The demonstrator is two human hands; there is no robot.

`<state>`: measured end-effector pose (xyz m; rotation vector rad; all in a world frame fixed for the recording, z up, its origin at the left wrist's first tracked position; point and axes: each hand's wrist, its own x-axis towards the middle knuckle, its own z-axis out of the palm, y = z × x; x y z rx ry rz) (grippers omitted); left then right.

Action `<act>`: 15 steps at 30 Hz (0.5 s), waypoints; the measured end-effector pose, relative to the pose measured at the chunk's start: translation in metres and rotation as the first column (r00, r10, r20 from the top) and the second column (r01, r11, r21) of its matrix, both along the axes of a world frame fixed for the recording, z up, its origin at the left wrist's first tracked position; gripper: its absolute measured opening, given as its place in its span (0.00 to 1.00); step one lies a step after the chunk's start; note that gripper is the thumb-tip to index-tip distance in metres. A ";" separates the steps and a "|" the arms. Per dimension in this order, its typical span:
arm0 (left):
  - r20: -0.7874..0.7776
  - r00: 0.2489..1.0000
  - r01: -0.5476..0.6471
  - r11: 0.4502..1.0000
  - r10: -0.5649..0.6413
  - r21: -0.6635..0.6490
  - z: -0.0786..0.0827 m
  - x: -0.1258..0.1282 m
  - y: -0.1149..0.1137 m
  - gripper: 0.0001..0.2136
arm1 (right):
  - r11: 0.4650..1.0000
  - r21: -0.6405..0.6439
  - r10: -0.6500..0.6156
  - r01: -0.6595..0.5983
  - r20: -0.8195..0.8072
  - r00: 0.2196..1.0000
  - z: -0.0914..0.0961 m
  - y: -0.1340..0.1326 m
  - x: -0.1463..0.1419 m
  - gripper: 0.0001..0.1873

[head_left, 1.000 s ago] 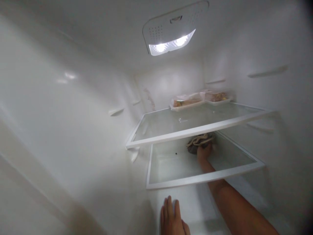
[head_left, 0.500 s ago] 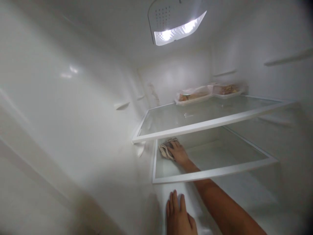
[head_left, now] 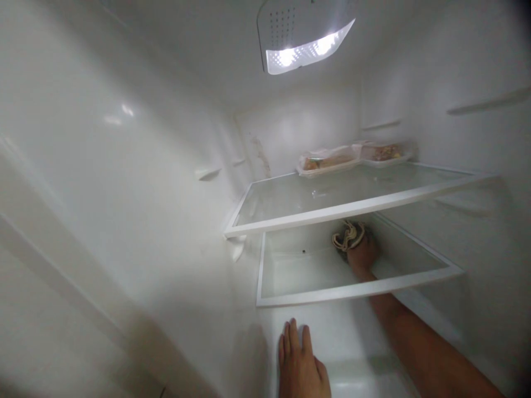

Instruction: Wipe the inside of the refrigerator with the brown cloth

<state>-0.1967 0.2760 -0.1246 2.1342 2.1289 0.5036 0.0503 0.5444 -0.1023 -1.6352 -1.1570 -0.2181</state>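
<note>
I look into a white fridge. My right hand (head_left: 362, 255) reaches deep onto the lower glass shelf (head_left: 332, 290) and is closed on a striped cloth (head_left: 347, 234), pressed near the shelf's back under the upper glass shelf (head_left: 332, 210). My left hand (head_left: 302, 365) lies flat with fingers together on the white surface below the lower shelf, holding nothing.
Two clear-wrapped food trays (head_left: 327, 159) sit at the back of the upper shelf. A lit lamp panel (head_left: 307, 47) is on the ceiling. A brownish stain (head_left: 261, 152) marks the back wall. White side walls with shelf rails close in on both sides.
My right hand swept the cloth from the shelf's left back corner to the middle-right of the back. My left hand stayed put.
</note>
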 end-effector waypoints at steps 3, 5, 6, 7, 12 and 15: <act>0.017 1.000 -0.010 1.000 0.009 0.003 0.001 0.001 0.000 0.28 | 0.992 -0.012 0.115 -0.122 -0.271 0.956 0.006 -0.002 -0.052 0.34; 0.032 0.999 -0.007 1.000 0.006 0.026 0.000 0.000 -0.001 0.28 | 0.940 0.062 0.333 -0.336 -0.377 0.864 0.006 -0.007 -0.087 0.36; 0.037 0.999 -0.002 0.999 0.000 0.040 -0.001 0.000 -0.001 0.28 | 0.900 0.097 0.426 -0.426 -0.409 0.807 0.005 -0.010 -0.103 0.36; 0.040 0.999 0.005 0.999 -0.007 0.053 -0.002 -0.001 -0.001 0.28 | 0.858 0.122 0.499 -0.500 -0.433 0.751 0.004 -0.014 -0.118 0.36; 0.049 0.999 0.017 0.998 -0.021 0.066 -0.002 -0.002 -0.003 0.28 | 0.593 0.155 0.730 -0.790 -0.518 0.446 0.006 -0.033 -0.171 0.24; 0.050 0.999 0.013 0.998 -0.016 0.064 0.001 -0.003 -0.004 0.28 | 0.450 0.193 0.749 -0.872 -0.614 0.250 0.015 -0.046 -0.184 0.19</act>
